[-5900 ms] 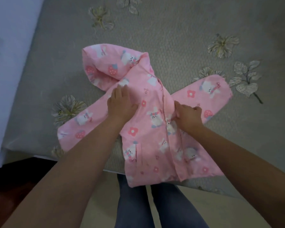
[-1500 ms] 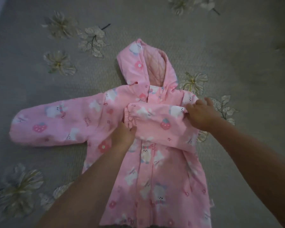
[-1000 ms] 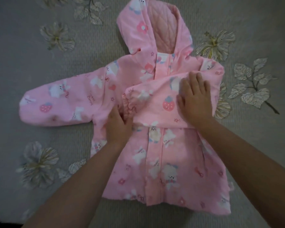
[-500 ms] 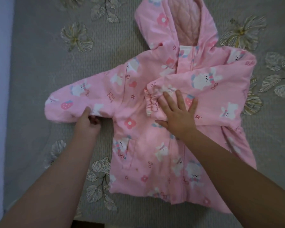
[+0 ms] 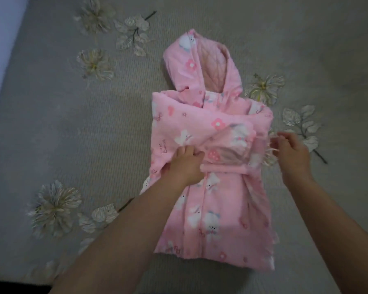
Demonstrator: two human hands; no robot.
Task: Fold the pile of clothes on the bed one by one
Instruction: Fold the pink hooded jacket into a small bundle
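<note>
A pink hooded jacket [image 5: 217,209] with a bunny and flower print lies face up on the bed, hood pointing away from me. Both sleeves are folded across its chest, and the left sleeve [image 5: 191,128] lies on top. My left hand [image 5: 184,166] grips the lower edge of that sleeve near the middle of the chest. My right hand [image 5: 291,153] is at the jacket's right edge with its fingers curled toward the sleeve end. It is blurred by motion, so its hold is unclear.
The bed is covered by a grey bedspread [image 5: 94,134] embroidered with pale flowers and leaves. A pale lilac strip [image 5: 0,39] runs along the far left edge. The bed's near edge shows at the bottom left.
The left sleeve, spread out to the left half a second ago, now lies folded across the chest. My left hand came in with it, and my right hand moved off the chest to the right edge.
</note>
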